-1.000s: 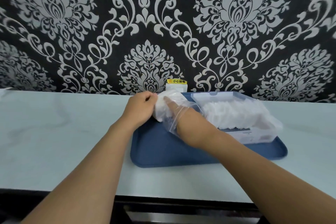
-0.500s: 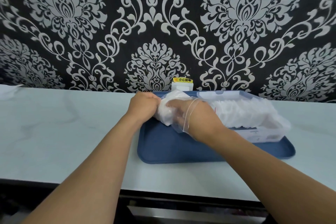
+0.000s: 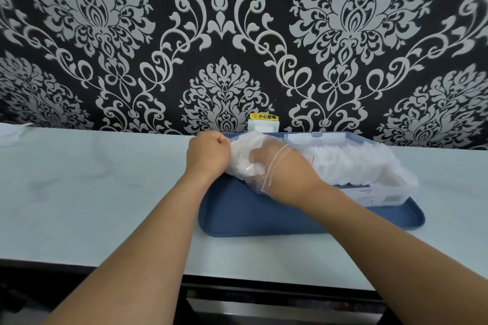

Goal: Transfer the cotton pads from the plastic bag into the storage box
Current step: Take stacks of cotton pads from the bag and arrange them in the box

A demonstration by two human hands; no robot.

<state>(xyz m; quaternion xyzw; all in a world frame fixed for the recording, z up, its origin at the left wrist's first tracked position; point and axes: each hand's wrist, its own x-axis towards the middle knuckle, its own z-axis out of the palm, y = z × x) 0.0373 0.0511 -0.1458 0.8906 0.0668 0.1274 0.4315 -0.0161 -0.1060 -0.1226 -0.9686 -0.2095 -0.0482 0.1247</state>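
Both hands work the bag (image 3: 241, 155): the left hand (image 3: 208, 154) grips its far end, the right hand (image 3: 266, 163) is inside around pads (image 3: 245, 169), and the box (image 3: 364, 166) lies just right.

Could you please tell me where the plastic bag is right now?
In the head view, the plastic bag lies at the blue tray's far left end, just left of the storage box, gripped by the left hand.
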